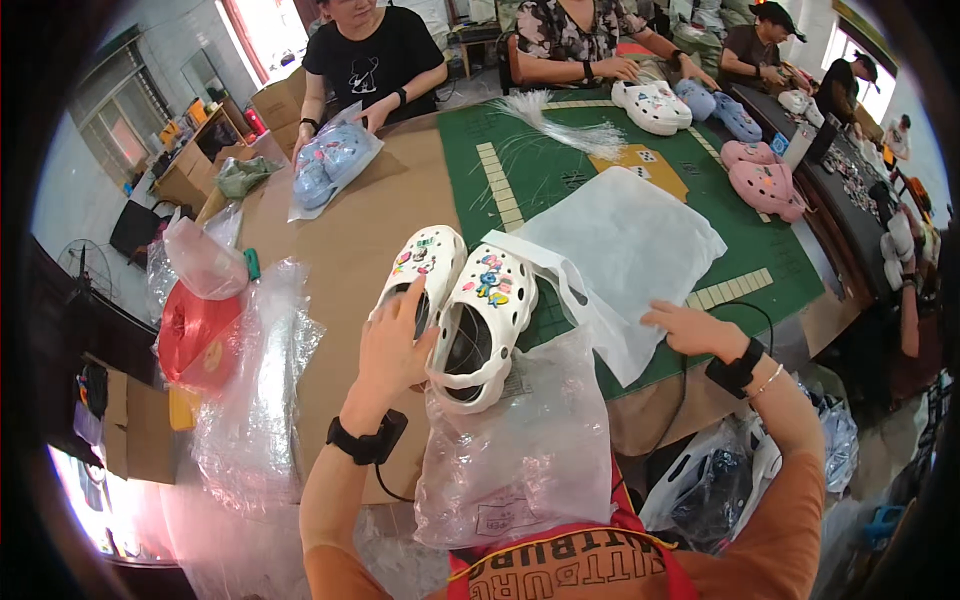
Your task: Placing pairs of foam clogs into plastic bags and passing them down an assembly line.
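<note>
A pair of white clogs with colourful charms, the left clog [432, 248] and the right clog [500, 280], stands side by side at the near middle of the table, heels toward me. My left hand [388, 350] rests over the left clog's heel opening, fingers spread, thumb reaching toward the right clog's strap. A flat, frosted white bag [625, 250] lies right of the clogs, its handle-like strip by the right clog. At its near right edge, my right hand [695, 330] pinches the material. A clear plastic bag [520, 440] spreads under the right heel toward my body.
Clear plastic sleeves [255, 390] and a red roll [198, 335] lie to the left. Across the table, a person holds bagged blue clogs [335, 165]. Other co-workers sit behind white clogs [652, 105] and pink clogs [765, 182]. White strands [560, 122] lie on the green board [470, 130].
</note>
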### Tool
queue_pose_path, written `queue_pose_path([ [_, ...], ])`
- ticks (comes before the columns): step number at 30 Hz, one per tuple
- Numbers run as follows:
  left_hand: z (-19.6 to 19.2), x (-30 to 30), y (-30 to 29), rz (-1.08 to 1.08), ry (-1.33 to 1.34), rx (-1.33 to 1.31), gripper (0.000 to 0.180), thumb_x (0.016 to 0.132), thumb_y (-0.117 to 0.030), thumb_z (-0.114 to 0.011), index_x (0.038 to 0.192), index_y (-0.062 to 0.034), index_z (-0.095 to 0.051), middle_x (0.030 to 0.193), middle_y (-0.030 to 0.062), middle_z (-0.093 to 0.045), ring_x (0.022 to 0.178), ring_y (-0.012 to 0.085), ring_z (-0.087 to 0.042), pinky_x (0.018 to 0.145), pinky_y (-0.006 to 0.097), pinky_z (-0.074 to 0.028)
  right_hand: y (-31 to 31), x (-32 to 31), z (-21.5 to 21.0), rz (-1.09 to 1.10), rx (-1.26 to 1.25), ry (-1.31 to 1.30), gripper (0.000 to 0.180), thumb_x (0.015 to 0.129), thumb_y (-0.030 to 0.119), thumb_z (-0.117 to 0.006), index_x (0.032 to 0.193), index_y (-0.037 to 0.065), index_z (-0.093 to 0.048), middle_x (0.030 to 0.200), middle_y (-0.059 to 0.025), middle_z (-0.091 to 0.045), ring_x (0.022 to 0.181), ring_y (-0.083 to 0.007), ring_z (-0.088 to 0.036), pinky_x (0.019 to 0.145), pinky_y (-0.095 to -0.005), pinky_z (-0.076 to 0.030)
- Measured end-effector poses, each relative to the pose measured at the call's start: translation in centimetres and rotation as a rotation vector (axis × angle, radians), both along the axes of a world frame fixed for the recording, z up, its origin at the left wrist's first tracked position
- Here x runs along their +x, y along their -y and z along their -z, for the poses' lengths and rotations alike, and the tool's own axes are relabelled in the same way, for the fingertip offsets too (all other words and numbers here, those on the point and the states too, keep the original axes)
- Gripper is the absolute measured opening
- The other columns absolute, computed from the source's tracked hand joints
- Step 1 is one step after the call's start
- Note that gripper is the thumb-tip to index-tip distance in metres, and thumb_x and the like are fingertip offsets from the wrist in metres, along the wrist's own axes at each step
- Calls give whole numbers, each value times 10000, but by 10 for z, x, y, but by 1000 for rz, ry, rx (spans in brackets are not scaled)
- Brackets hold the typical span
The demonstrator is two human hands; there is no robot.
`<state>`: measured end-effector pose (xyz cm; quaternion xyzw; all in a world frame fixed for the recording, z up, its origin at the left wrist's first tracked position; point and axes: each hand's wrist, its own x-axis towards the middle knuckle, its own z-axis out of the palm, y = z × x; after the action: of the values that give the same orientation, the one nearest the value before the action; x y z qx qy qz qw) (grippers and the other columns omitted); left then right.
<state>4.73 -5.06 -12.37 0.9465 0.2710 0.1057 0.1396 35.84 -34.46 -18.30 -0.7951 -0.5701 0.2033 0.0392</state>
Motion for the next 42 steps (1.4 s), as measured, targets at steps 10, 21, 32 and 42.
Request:
queue_pose_path([
  [10, -3, 12, 63, 473, 177, 170, 335, 732, -145, -635, 1058, -101, -575, 1098, 92, -535, 1027, 270, -493, 847, 396, -375, -51, -76, -20, -289, 529, 127, 455, 748, 118, -553, 1196, 158, -486, 1319, -236, -364, 949, -358, -557, 738, -446, -451],
  [21, 17, 8, 7, -101, 222, 42, 296, 792, -309, -600, 917, -41, -573, 970, 151, -584, 939, 326, -553, 749, 435, -436, -37, -51, 9, -76, 217, 54, 243, 789, 107, -463, 981, 63, -606, 905, -140, -560, 833, -304, -555, 724, -396, -433],
  [32, 34, 41, -35, -214, -268, -22, 598, 673, -492, -602, 906, 58, -602, 829, 243, -636, 815, 362, -628, 732, 431, -485, -61, -108, -10, 126, 109, -298, 649, 821, 639, -374, 1035, 77, -616, 987, -198, -515, 910, -359, -521, 794, -397, -414],
  [42, 20, 42, -22, -211, -276, -62, 534, 669, -408, -649, 959, 37, -584, 906, 251, -625, 858, 373, -615, 754, 432, -479, -59, -130, -30, 54, 113, -67, 402, 830, 403, -441, 923, 57, -624, 957, -166, -546, 867, -381, -564, 758, -428, -462],
])
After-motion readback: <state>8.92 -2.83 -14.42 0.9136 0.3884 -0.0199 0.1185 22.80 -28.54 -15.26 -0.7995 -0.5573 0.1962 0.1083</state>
